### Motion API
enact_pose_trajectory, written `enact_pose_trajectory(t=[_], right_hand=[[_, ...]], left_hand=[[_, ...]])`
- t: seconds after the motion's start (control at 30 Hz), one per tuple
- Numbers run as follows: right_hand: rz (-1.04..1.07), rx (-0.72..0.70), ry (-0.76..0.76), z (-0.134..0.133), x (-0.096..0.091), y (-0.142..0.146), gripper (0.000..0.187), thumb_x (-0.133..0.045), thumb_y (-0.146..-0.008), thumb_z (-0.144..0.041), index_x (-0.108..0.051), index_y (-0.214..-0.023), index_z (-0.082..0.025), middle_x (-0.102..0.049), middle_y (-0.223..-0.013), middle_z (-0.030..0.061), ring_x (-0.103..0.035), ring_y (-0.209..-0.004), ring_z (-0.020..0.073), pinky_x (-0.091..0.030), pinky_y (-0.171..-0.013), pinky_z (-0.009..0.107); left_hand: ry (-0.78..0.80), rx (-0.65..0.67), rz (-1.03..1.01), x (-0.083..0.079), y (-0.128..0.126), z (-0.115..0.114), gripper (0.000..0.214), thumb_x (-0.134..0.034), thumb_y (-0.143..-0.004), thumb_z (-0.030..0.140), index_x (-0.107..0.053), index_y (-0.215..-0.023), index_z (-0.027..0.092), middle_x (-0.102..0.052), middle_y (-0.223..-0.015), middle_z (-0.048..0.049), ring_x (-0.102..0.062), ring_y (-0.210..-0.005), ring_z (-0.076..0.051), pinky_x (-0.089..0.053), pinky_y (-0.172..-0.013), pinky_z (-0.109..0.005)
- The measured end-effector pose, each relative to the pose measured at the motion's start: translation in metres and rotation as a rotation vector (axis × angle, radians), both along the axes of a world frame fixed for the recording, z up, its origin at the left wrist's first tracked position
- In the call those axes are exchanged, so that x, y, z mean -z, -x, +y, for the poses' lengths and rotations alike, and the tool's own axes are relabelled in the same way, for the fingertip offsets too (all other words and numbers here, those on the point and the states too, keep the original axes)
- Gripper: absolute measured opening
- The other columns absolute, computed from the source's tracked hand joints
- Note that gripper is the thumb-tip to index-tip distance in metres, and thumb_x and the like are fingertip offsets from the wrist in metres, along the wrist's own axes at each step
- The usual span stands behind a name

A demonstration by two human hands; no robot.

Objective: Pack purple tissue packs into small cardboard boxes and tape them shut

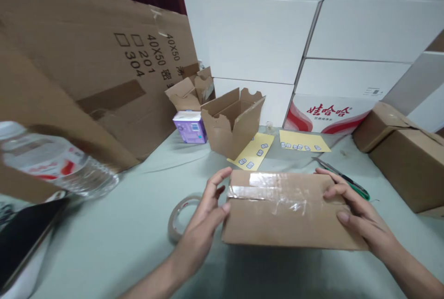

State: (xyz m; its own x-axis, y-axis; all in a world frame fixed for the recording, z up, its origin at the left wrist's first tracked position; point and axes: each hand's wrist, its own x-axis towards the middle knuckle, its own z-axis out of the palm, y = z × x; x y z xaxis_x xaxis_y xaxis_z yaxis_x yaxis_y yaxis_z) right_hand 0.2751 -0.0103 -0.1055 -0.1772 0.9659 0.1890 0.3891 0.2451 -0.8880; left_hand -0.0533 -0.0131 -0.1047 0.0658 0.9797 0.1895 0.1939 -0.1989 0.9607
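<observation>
Between my two hands is a brown cardboard box (287, 225), with clear, shiny tape running across its upper face. My left hand (208, 215) grips the box's left end, thumb at the front and fingers at the far corner. Around the right end my right hand (357, 211) is closed, its thumb and fingers pressed on the cardboard. The box looks tilted, with a shadow on the table beneath it. A roll of tape (173, 218) lies just left of my left hand. Beyond my right hand lies a green-and-black cutting tool (347, 181), partly hidden.
Two open cardboard boxes (225, 127) stand behind, near a purple tissue pack (190, 127). Yellow sheets with stickers (303, 141) lie at the table's back. A water bottle (58, 162) and large cardboard (104, 58) are left; a closed carton (405, 160) is right.
</observation>
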Motion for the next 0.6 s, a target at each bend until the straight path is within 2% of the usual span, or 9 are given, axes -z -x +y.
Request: enact_pose_trajectory(t=[0.07, 0.17, 0.27, 0.37, 0.47, 0.6], right_hand=[[-0.02, 0.009, -0.032, 0.001, 0.001, -0.002, 0.026, -0.056, -0.087, -0.051, -0.063, -0.098, -0.029, -0.038, -0.157, 0.0026, -0.038, -0.141, 0.0376, -0.048, -0.096, 0.043], [-0.046, 0.02, -0.055, 0.004, 0.004, -0.006, 0.024, -0.058, -0.086, -0.05, -0.064, -0.098, -0.03, -0.042, -0.155, 0.0018, -0.037, -0.142, 0.0376, -0.044, -0.101, 0.045], [-0.037, 0.033, -0.041, 0.007, 0.006, -0.009, 0.025, -0.06, -0.084, -0.051, -0.064, -0.098, -0.031, -0.043, -0.154, 0.0013, -0.036, -0.142, 0.0384, -0.038, -0.107, 0.05], [-0.011, 0.04, -0.019, 0.009, 0.006, -0.01, 0.026, -0.061, -0.081, -0.053, -0.064, -0.096, -0.032, -0.044, -0.154, 0.0008, -0.034, -0.143, 0.0395, -0.033, -0.11, 0.055], [-0.006, 0.052, -0.016, 0.009, 0.004, -0.008, 0.03, -0.065, -0.077, -0.056, -0.065, -0.094, -0.031, -0.045, -0.154, 0.0019, -0.033, -0.143, 0.0417, -0.029, -0.112, 0.058], [0.001, 0.065, -0.007, 0.01, 0.003, -0.007, 0.03, -0.066, -0.075, -0.057, -0.065, -0.092, -0.032, -0.047, -0.152, 0.0013, -0.032, -0.144, 0.0411, -0.031, -0.112, 0.056]], left_hand=[[0.041, 0.005, 0.002, -0.008, 0.017, 0.002, 0.046, -0.044, -0.094, 0.042, -0.047, -0.137, 0.027, -0.041, -0.152, -0.0078, -0.035, -0.143, -0.032, -0.036, -0.113, -0.05], [-0.058, -0.04, 0.259, -0.011, 0.049, -0.001, 0.037, -0.044, -0.09, 0.031, -0.053, -0.125, 0.022, -0.048, -0.142, -0.0105, -0.038, -0.14, -0.03, -0.03, -0.117, -0.05], [-0.049, 0.055, 0.681, 0.0, 0.075, -0.016, 0.045, -0.047, -0.079, 0.015, -0.053, -0.123, 0.019, -0.053, -0.132, -0.0129, -0.042, -0.132, -0.031, -0.033, -0.114, -0.053], [-0.022, 0.099, 1.011, 0.022, 0.086, -0.031, 0.051, -0.047, -0.069, 0.006, -0.054, -0.119, 0.016, -0.054, -0.129, -0.0165, -0.04, -0.133, -0.035, -0.025, -0.114, -0.064], [-0.009, 0.079, 1.111, 0.037, 0.092, -0.037, 0.043, -0.041, -0.068, -0.001, -0.056, -0.106, 0.014, -0.057, -0.119, -0.0171, -0.046, -0.128, -0.034, -0.021, -0.112, -0.07], [-0.011, 0.123, 1.065, 0.035, 0.105, -0.028, 0.03, -0.036, -0.078, 0.0, -0.056, -0.091, 0.019, -0.063, -0.107, -0.012, -0.049, -0.126, -0.031, -0.024, -0.112, -0.068]])
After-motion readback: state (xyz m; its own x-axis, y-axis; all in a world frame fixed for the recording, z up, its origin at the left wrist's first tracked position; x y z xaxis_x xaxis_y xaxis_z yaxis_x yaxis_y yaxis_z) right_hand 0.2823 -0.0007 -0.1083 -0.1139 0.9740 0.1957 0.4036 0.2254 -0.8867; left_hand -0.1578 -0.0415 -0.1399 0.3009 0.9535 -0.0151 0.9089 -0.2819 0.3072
